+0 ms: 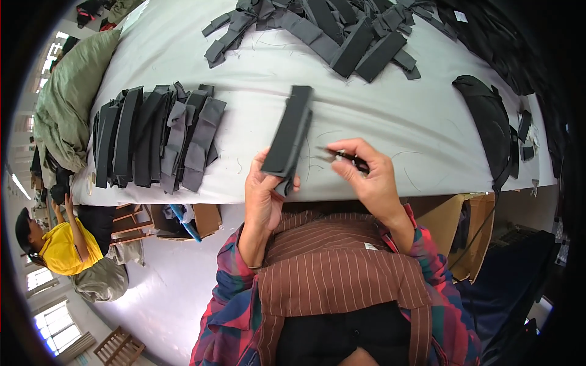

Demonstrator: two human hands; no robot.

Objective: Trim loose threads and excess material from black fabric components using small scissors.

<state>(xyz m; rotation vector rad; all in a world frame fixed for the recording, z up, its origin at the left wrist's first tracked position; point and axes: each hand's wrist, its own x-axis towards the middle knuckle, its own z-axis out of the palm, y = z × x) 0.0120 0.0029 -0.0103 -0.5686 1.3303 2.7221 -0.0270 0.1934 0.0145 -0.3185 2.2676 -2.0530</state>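
My left hand point(261, 198) grips the lower end of a long, dark grey folded fabric strip point(288, 134), which tilts up and away over the table's near edge. To its right, my right hand point(372, 174) is closed around small black thread snips point(351, 161). Their blades point left toward the strip, a short gap away from it. The blade tips look a little blurred. Part of the strip's lower end is hidden by my left fingers.
White cloth covers the table point(244, 110), with loose threads on it. A row of dark strips point(152, 137) lies left; a heap of strips point(342, 33) lies at the far side. Black padded fabric point(485, 122) rests right. A co-worker in yellow point(70, 247) is at far left.
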